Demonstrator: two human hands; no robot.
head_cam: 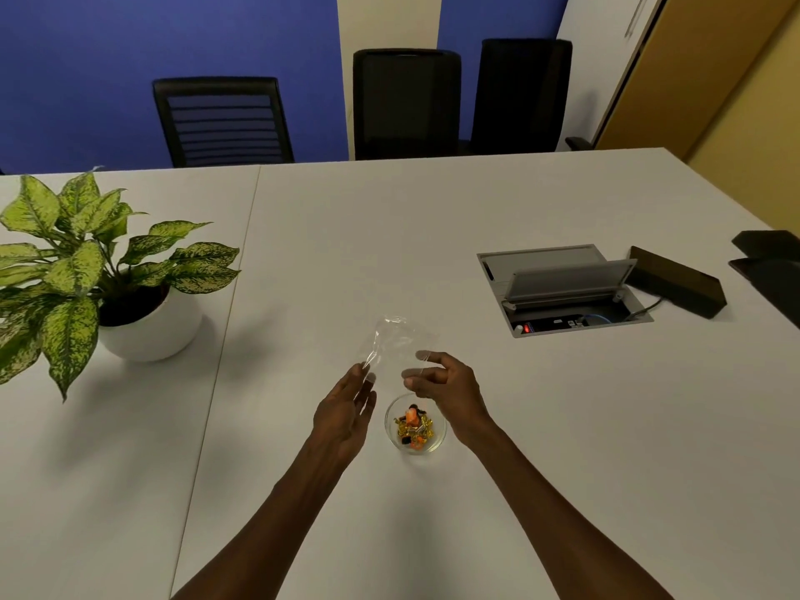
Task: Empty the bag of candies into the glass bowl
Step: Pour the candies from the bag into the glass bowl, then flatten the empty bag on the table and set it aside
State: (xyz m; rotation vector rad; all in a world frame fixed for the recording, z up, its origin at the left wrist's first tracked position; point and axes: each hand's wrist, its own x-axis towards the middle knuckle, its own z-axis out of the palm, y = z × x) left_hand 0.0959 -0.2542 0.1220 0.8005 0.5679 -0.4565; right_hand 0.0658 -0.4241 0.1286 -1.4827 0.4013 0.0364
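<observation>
Both hands hold the clear bag [396,339] (seemingly empty) above the worktop [519,426]: left hand [344,415] pinching at 7 o'clock, right hand [441,383] at 5. Candies [413,424] fill the glass bowl [438,440] below.

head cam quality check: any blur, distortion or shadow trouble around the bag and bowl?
Head view: the clear bag is nearly invisible against the white table, shown only by faint glints; fingertips of the left hand and right hand look slightly motion-blurred; wide-angle bending shows at the table edges; soft shadows fall left of the plant pot; candies in the glass bowl read sharp.
</observation>
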